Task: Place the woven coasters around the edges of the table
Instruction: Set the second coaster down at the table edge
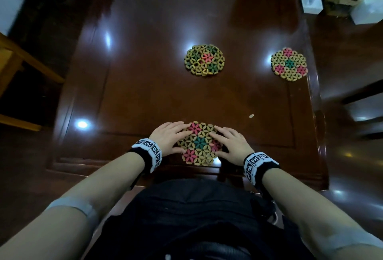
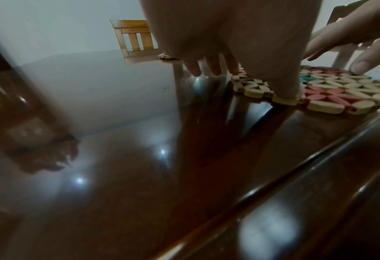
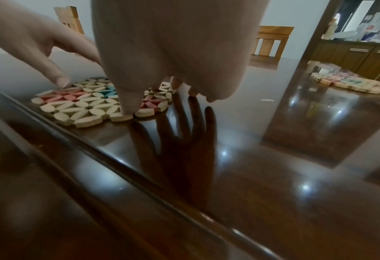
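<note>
Three round woven coasters lie on the glossy dark wooden table (image 1: 145, 85). One coaster (image 1: 199, 143) (image 2: 340, 91) (image 3: 84, 103), with pink flowers and a teal centre, sits by the near edge. My left hand (image 1: 171, 137) (image 2: 229, 44) rests on its left side, fingers straight and thumb on the rim. My right hand (image 1: 231, 144) (image 3: 173, 52) presses its right side the same way. A green-and-yellow coaster (image 1: 204, 60) lies mid-table. A pink-flowered coaster (image 1: 289, 64) (image 3: 351, 84) lies by the right edge.
A small pale chip (image 1: 251, 116) lies on the table right of the near coaster. A wooden chair (image 1: 20, 69) stands at the left, another chair (image 2: 135, 38) at the far side. White boxes (image 1: 310, 2) sit on the floor at the far right.
</note>
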A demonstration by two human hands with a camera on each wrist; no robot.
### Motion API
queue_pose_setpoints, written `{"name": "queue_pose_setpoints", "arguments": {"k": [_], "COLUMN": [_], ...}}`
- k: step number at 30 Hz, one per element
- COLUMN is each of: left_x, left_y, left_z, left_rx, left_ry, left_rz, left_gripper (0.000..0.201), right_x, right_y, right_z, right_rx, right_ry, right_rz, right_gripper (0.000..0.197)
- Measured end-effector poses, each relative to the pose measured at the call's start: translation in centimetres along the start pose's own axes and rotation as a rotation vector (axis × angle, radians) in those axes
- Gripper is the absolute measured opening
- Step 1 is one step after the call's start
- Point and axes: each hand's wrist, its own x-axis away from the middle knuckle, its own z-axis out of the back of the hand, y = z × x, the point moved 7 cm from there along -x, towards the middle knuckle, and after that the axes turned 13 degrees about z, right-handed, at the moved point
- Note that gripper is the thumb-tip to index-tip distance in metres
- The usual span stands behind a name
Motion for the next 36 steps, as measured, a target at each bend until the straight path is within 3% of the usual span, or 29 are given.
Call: {"name": "queue_pose_setpoints", "arguments": {"k": [17,27,32,36], "left_x": [1.0,0.5,-0.6,-1.7], "left_y": [-1.0,-0.8,-1.9,-4.8], "left_z": [-0.6,-0.2,1.0,2.7], "left_rx": [0.031,0.042,0.264,0.523], "left_ry": [-0.022,-0.015,-0.075,0.014], "left_rz": [0.036,-0.010,0.006,0.186], "left_gripper": [0.072,0.072,0.060,0.042], "right_x": [-0.3,-0.4,-1.2,-1.7], "right_y": [-2.3,-2.7,-2.4,-1.6], "right_z": [-0.2,0.1,1.3,2.6], "right_rx": [0.029,0.020,-0.054,-0.187], "right_ry": [-0.042,-0.024,-0.073,-0.017], "right_rz": [-0.072,-0.080,-0.102,-0.132], "right_gripper": [0.067,0.067,0.060,0.057]}}
